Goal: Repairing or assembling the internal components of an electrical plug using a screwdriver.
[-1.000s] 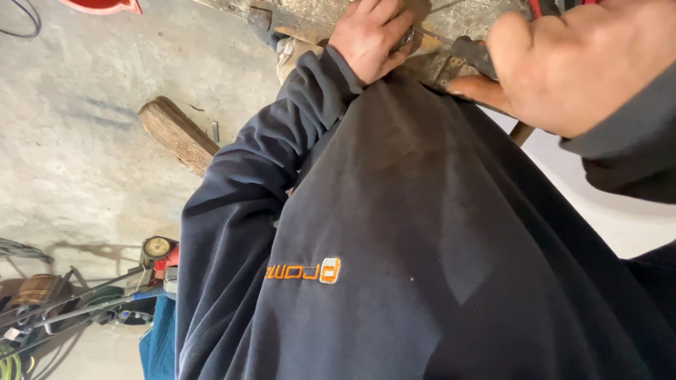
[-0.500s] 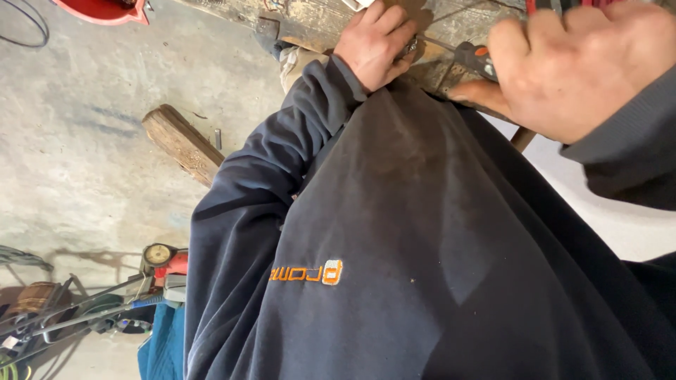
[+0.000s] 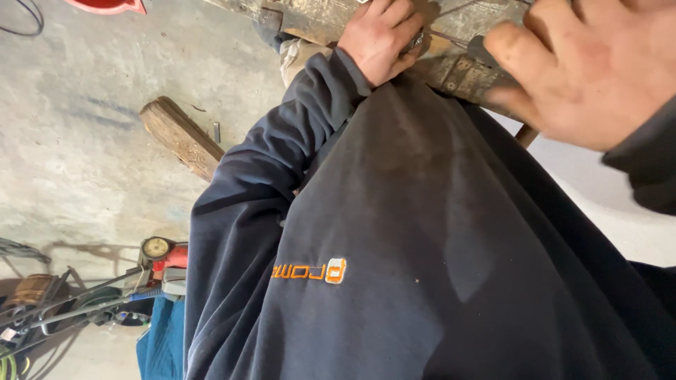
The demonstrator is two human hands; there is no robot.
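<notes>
At the worn wooden bench's near edge [image 3: 451, 70], the left hand [image 3: 384, 39] curls on a thin metal wire [image 3: 451, 35]. The right hand [image 3: 591, 67], blurred, hovers just beside; its grip cannot be told.

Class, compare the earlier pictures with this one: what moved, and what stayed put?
The right hand drew nearer the camera, covering the dark tool it grips. The left hand stayed pressed on the worn wooden board; the log on the concrete floor did not move.

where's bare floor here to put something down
Bare concrete floor lies left of the dark sleeve, between the wood log and the mower. Crowded: the worn bench top under the left hand and right hand, and the cluttered lower-left corner.
</notes>
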